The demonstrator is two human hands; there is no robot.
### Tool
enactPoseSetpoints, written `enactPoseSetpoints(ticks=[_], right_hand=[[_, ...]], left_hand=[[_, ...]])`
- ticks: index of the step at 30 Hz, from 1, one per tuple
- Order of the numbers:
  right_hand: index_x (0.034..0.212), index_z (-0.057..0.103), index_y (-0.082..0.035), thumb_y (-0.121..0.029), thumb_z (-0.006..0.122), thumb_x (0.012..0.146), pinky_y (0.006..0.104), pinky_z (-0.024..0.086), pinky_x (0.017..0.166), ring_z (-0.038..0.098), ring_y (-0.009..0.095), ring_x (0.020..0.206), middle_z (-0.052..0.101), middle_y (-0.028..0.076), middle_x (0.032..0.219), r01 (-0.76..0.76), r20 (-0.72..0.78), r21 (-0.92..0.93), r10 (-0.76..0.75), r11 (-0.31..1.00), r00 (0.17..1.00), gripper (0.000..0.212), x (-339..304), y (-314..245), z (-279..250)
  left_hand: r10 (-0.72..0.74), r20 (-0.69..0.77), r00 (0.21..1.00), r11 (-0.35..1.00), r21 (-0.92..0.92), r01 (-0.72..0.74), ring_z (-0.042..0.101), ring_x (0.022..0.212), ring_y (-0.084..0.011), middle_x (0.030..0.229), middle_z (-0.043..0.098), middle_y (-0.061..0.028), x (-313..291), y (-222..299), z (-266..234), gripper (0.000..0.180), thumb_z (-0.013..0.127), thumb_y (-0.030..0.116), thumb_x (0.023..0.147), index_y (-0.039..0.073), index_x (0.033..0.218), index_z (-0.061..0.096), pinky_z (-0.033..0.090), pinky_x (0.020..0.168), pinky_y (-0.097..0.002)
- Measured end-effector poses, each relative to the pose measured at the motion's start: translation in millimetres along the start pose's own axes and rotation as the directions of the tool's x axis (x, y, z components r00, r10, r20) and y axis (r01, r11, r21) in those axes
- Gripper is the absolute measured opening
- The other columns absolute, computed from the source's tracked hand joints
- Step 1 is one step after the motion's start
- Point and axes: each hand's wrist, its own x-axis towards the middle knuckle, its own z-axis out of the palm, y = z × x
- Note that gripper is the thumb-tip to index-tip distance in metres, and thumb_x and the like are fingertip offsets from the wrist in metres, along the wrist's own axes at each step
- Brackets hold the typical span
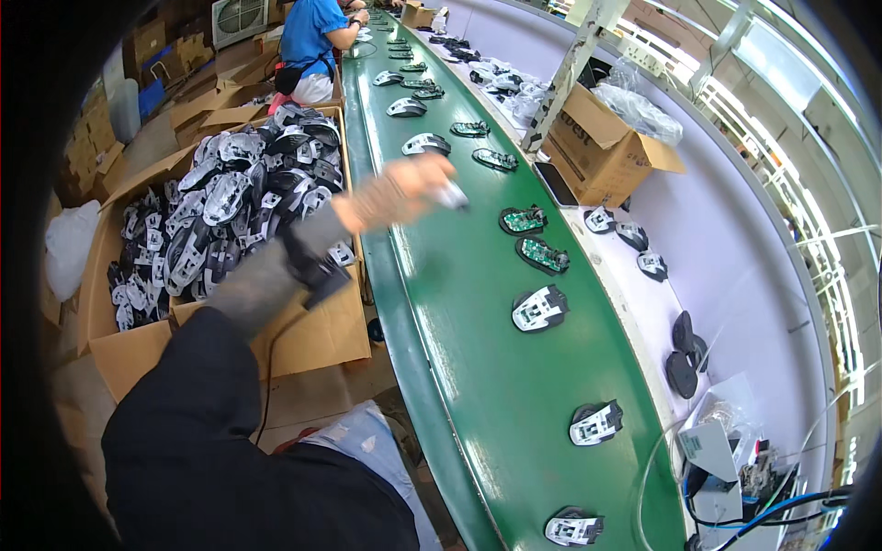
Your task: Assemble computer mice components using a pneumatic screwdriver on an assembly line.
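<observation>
My left hand [404, 188] reaches out over the green conveyor belt [459, 303], smeared by motion. From its fingers sticks out a whitish piece with a dark edge, apparently a mouse shell [452, 196]. A black strap with a small box [317, 275] sits on my left wrist, and a wire hangs from it. Just past the hand lies a white-and-black mouse shell [426, 144]. Nearby on the belt are mouse bases with green circuit boards [524, 220]. Nearer to me, mouse halves with white inner frames [540, 309] lie spaced apart. My right hand is out of view.
A large cardboard box [358, 321] full of mouse shells [225, 197] stands left of the belt. Farther along, a person in blue [312, 37] works at it. On the right ledge are an open carton [597, 147], a phone-like dark slab [557, 184] and tangled cables [781, 505].
</observation>
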Motion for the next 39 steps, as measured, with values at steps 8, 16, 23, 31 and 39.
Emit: enactPoseSetpoints(ticks=[8, 16, 23, 31, 39], right_hand=[[0.098, 0.044, 0.005, -0.042, 0.062, 0.083, 0.0310, 0.038, 0.052, 0.044, 0.020, 0.056, 0.047, 0.013, 0.069, -0.052, -0.096, 0.028, 0.054, 0.998, 0.994, 0.053, -5, -7, 17], [0.094, 0.043, 0.002, -0.047, 0.062, 0.082, 0.0319, 0.039, 0.054, 0.045, 0.020, 0.056, 0.047, 0.012, 0.068, -0.064, -0.080, 0.068, 0.069, 0.996, 0.994, 0.054, -5, 4, 6], [0.108, 0.041, -0.001, -0.046, 0.063, 0.082, 0.0315, 0.039, 0.054, 0.046, 0.019, 0.059, 0.047, 0.010, 0.070, -0.050, -0.084, 0.050, 0.054, 0.997, 0.995, 0.056, -6, 7, 5], [0.120, 0.040, -0.005, -0.046, 0.063, 0.082, 0.0315, 0.039, 0.055, 0.046, 0.018, 0.062, 0.046, 0.009, 0.073, -0.134, -0.045, 0.063, 0.137, 0.989, 0.990, 0.061, -8, 5, 7], [0.091, 0.044, 0.001, -0.053, 0.053, 0.087, 0.0414, 0.050, 0.067, 0.050, 0.023, 0.064, 0.047, 0.011, 0.073, -0.296, 0.387, -0.242, 0.372, 0.924, 0.844, 0.055, 13, 4, -36]], left_hand=[[0.121, 0.547, 0.828, 0.988, -0.145, -0.048, 0.044, 0.122, -0.0327, 0.129, 0.048, -0.0154, -34, 34, 71, 0.035, 0.069, 0.019, 0.067, 0.007, 0.095, 0.053, 0.039, 0.099, -0.0437], [0.132, 0.645, 0.753, 0.951, -0.296, 0.086, 0.056, 0.100, -0.0333, 0.108, 0.056, -0.0156, 3, 43, 115, 0.069, 0.076, 0.045, 0.066, 0.009, 0.119, 0.051, 0.045, 0.088, -0.0410], [0.060, 0.438, 0.897, 0.970, -0.238, 0.052, 0.054, 0.100, -0.0317, 0.107, 0.052, -0.0156, 89, 3, 197, 0.066, 0.074, 0.043, 0.070, 0.008, 0.121, 0.053, 0.045, 0.087, -0.0371], [0.153, 0.585, 0.797, 0.949, -0.313, 0.048, 0.052, 0.106, -0.0330, 0.113, 0.051, -0.0169, 82, -10, 244, 0.071, 0.071, 0.044, 0.072, 0.008, 0.128, 0.048, 0.044, 0.092, -0.0379], [-0.229, 0.662, 0.713, 0.974, 0.157, 0.166, 0.051, 0.107, -0.0407, 0.111, 0.051, -0.0280, 48, 33, 206, 0.079, 0.057, 0.060, 0.077, -0.003, 0.123, 0.046, 0.042, 0.092, -0.0430]])
